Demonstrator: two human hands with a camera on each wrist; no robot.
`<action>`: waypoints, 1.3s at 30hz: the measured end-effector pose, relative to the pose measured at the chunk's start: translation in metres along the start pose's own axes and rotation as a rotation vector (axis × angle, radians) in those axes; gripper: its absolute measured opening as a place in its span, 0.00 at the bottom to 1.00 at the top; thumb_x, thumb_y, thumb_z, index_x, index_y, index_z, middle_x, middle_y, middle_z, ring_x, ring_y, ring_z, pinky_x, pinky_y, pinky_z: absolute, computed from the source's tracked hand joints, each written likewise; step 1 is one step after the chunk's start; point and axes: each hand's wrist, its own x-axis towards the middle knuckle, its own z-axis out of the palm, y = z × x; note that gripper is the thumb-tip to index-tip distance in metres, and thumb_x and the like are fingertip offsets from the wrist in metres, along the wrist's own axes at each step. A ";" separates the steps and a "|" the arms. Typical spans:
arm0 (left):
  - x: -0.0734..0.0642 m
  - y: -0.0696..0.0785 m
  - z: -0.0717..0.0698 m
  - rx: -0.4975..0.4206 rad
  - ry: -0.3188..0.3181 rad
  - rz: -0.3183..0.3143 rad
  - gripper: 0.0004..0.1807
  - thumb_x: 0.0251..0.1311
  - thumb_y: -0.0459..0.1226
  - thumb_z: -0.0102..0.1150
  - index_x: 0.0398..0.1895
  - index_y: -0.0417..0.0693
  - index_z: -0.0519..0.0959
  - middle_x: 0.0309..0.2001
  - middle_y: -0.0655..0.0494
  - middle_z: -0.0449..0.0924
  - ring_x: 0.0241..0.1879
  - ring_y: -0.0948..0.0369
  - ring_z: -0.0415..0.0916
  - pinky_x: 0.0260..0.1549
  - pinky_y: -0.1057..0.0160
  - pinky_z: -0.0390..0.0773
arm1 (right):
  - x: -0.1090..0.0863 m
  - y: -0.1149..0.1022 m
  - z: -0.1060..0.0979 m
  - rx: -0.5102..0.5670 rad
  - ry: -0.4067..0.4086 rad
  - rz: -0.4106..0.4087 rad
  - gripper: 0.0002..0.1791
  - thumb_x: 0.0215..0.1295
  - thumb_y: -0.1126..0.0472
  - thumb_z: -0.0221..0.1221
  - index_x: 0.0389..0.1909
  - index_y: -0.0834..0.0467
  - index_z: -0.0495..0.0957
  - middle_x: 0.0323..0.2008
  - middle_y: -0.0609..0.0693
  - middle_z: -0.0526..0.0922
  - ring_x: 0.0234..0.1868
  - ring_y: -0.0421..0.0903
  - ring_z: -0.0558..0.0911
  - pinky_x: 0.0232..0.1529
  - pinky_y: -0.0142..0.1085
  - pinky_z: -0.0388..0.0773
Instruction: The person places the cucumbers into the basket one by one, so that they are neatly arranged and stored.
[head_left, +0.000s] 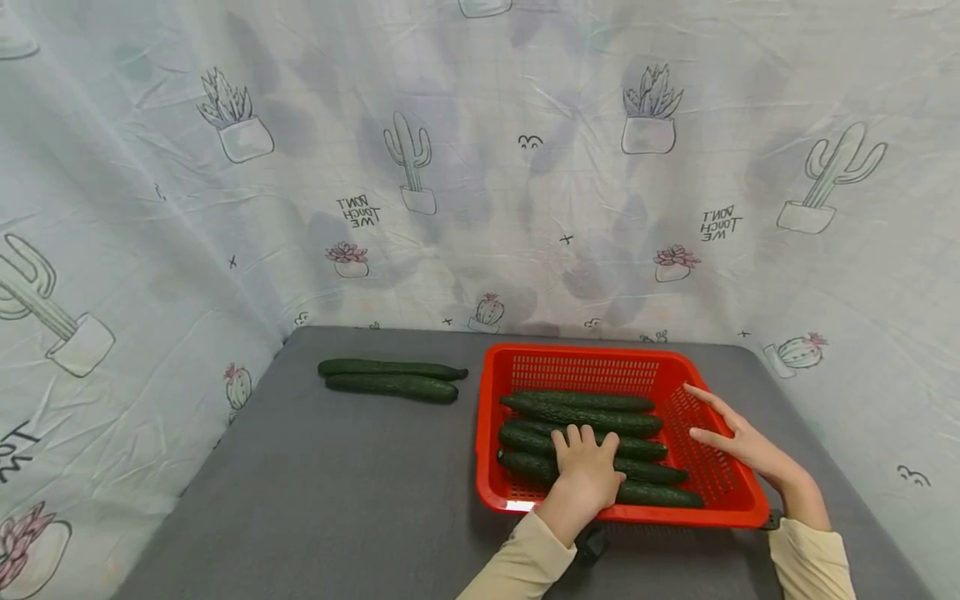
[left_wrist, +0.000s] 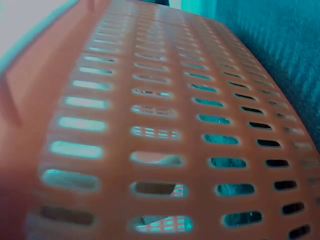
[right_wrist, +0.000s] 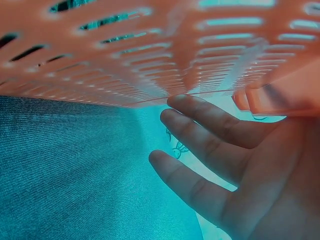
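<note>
A red plastic basket (head_left: 577,351) with slotted walls holds several dark green cucumbers (head_left: 592,417), lying side by side. My left hand (head_left: 585,479) reaches over the near rim, back up, its spread fingers resting across the cucumbers nearest me. What lies under its palm is hidden. At the basket's right side is my right hand (head_left: 757,454), thumb and forefinger extended over the rim. In the right wrist view, three loosely extended fingers (right_wrist: 200,140) show outside the slotted wall. The left wrist view shows the basket's outer wall (left_wrist: 117,150), with the left hand itself out of sight.
Two more cucumbers (head_left: 393,379) lie together on the grey table (head_left: 337,483), left of the basket. A pale curtain (head_left: 480,167) printed with cacti hangs behind the table and along both sides. A small black object (head_left: 591,543) shows below the left wrist.
</note>
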 end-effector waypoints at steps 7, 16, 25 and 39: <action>-0.003 -0.013 0.001 0.003 0.101 0.048 0.22 0.59 0.62 0.46 0.54 0.74 0.63 0.55 0.58 0.63 0.57 0.56 0.59 0.57 0.53 0.59 | 0.000 0.001 0.000 -0.003 0.000 -0.008 0.38 0.66 0.59 0.53 0.73 0.46 0.45 0.72 0.62 0.39 0.67 0.67 0.44 0.49 0.71 0.51; -0.014 -0.026 -0.001 0.088 0.266 0.141 0.21 0.59 0.61 0.47 0.53 0.71 0.64 0.53 0.59 0.65 0.54 0.56 0.61 0.57 0.52 0.61 | -0.001 0.003 -0.001 -0.002 0.006 -0.018 0.38 0.66 0.60 0.54 0.72 0.49 0.45 0.71 0.63 0.42 0.66 0.65 0.46 0.50 0.70 0.52; -0.028 -0.051 -0.005 0.090 0.382 0.251 0.22 0.57 0.59 0.53 0.51 0.65 0.66 0.50 0.58 0.67 0.52 0.55 0.63 0.56 0.50 0.63 | -0.001 0.002 0.000 0.007 0.005 -0.008 0.38 0.66 0.59 0.54 0.72 0.48 0.46 0.71 0.62 0.40 0.67 0.67 0.43 0.49 0.71 0.50; -0.039 -0.105 -0.006 0.051 0.431 0.335 0.22 0.54 0.58 0.58 0.49 0.62 0.69 0.45 0.57 0.67 0.46 0.56 0.62 0.51 0.50 0.63 | 0.000 0.003 0.000 0.022 0.005 -0.001 0.38 0.66 0.60 0.53 0.72 0.47 0.46 0.72 0.61 0.39 0.67 0.68 0.41 0.49 0.72 0.48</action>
